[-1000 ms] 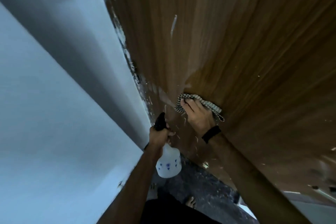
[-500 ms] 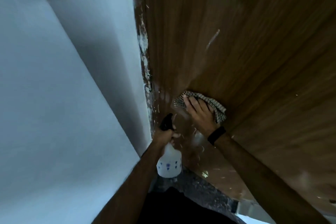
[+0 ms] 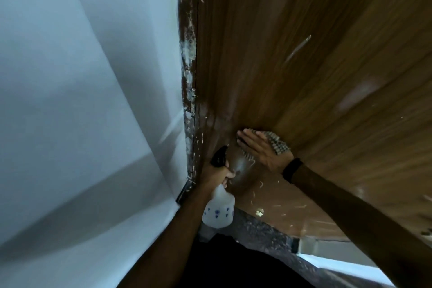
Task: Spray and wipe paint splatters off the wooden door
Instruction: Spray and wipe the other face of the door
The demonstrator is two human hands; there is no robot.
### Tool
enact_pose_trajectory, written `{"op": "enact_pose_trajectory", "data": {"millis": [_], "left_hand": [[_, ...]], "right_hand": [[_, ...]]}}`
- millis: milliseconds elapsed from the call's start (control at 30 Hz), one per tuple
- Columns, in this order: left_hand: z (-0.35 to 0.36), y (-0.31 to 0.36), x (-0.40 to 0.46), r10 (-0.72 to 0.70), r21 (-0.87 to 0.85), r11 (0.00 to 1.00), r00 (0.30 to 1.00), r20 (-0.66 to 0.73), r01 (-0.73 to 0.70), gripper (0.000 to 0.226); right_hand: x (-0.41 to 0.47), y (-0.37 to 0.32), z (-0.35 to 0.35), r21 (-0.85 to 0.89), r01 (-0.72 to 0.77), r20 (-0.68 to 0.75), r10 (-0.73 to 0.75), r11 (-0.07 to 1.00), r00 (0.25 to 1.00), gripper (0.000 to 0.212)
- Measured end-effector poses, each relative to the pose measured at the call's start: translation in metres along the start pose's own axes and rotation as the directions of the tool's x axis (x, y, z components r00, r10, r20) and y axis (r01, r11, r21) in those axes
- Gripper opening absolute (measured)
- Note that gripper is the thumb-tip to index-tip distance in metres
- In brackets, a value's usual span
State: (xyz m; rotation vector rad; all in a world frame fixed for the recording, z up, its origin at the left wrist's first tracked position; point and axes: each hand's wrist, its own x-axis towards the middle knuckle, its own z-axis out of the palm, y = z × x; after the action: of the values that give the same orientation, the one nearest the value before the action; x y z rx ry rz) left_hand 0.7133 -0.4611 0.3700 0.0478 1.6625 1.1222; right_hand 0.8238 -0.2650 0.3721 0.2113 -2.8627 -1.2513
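The brown wooden door (image 3: 304, 65) fills the upper right, flecked with white paint splatters (image 3: 298, 48) and a wet sheen low down. My right hand (image 3: 261, 147) lies flat with straight fingers, pressing a black-and-white checked cloth (image 3: 278, 145) against the door's lower part. My left hand (image 3: 216, 172) grips the neck of a white spray bottle (image 3: 218, 208) with blue dots and a black trigger head (image 3: 219, 156), held just left of and below the cloth, its nozzle close to the door.
A pale blue-grey wall (image 3: 81, 100) stands on the left, meeting the paint-smeared door edge (image 3: 189, 65). Dark speckled floor (image 3: 261, 234) shows below the door. A black band (image 3: 291, 169) circles my right wrist.
The view has swung, so the door edge now stands more upright. My right hand has flattened and slid the cloth slightly along the door. The bottle stays in my left hand.
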Motion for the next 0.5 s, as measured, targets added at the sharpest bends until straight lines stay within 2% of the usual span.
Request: {"op": "enact_pose_trajectory", "data": {"millis": [67,133,233,300,333,433,467,500], "left_hand": [[0.004,-0.002,0.001,0.013,0.006,1.000,1.000,0.012,-0.013,0.029],[0.007,-0.005,0.001,0.047,0.050,0.998,0.998,0.050,-0.049,0.027],[0.005,-0.009,0.001,0.080,-0.007,0.997,0.996,0.027,-0.080,0.027],[0.004,-0.014,0.001,0.087,-0.094,0.991,0.995,-0.054,-0.092,0.032],[0.003,-0.014,-0.001,0.084,-0.119,0.989,0.993,-0.078,-0.093,0.033],[0.001,-0.015,-0.007,0.093,-0.178,0.978,0.991,-0.097,-0.110,0.031],[-0.001,-0.016,-0.007,0.104,-0.191,0.973,0.987,-0.123,-0.126,0.033],[-0.002,-0.019,-0.007,0.110,-0.205,0.969,0.983,-0.147,-0.139,0.037]], "right_hand": [[-0.006,-0.005,0.005,-0.011,0.106,0.097,-0.105,0.994,0.990,0.081],[-0.004,-0.003,0.000,-0.059,0.152,0.079,-0.147,0.987,0.986,0.078],[0.029,0.006,-0.011,-0.112,0.129,-0.050,-0.135,0.985,0.990,0.068],[0.062,0.015,-0.026,-0.004,0.046,-0.145,-0.046,0.999,0.988,0.053],[0.070,0.018,-0.033,0.016,0.024,-0.168,-0.021,1.000,0.986,0.054],[0.067,-0.006,-0.007,-0.252,0.170,-0.083,-0.197,0.953,0.977,0.064],[0.059,-0.014,0.003,-0.308,0.150,-0.044,-0.171,0.940,0.984,0.061],[0.052,-0.022,0.012,-0.264,0.137,-0.013,-0.145,0.955,0.989,0.057]]}}
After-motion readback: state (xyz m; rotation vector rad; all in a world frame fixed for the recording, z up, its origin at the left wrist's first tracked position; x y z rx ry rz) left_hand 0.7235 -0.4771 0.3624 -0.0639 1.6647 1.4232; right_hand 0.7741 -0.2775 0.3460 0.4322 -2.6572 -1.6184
